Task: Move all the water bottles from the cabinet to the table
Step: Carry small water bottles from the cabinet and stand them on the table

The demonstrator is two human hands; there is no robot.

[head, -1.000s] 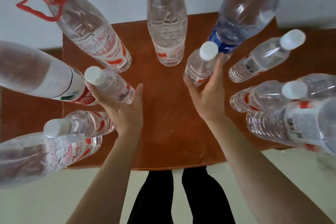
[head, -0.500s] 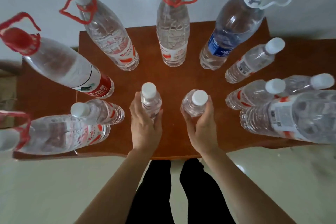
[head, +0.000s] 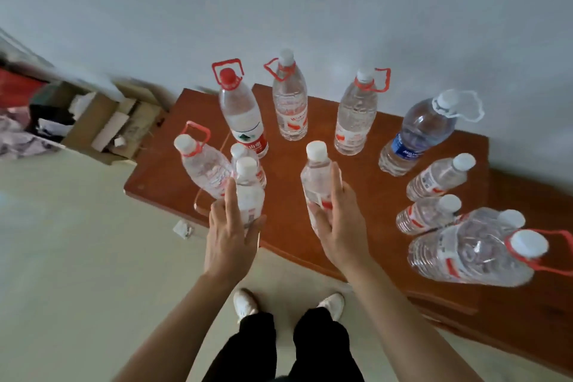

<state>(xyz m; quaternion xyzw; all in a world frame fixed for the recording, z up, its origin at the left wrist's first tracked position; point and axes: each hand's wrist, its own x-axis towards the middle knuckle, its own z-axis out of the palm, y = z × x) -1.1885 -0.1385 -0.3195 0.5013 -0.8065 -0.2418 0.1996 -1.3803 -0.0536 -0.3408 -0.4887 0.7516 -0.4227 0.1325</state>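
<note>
- Two small white-capped water bottles are gripped, one per hand: the left hand [head: 231,242] curls fingers and thumb round the left small bottle [head: 249,192], with the index finger lying up its side.
- The right hand [head: 341,232] wraps the right small bottle [head: 317,177] low on its body (red-marked label under the fingers).
- Both bottles are upright over the near part of the wooden table [head: 381,236]; I cannot tell whether their bases touch it.
- Just left of the left hand stands a red-handled bottle [head: 203,164], and a third small bottle [head: 240,152] stands right behind the gripped one.
- Beyond the hands stand a red-capped bottle [head: 243,116] and a blue-labelled bottle [head: 415,136].
- Well left of the grip, cardboard boxes [head: 102,124] sit on the floor.
</note>
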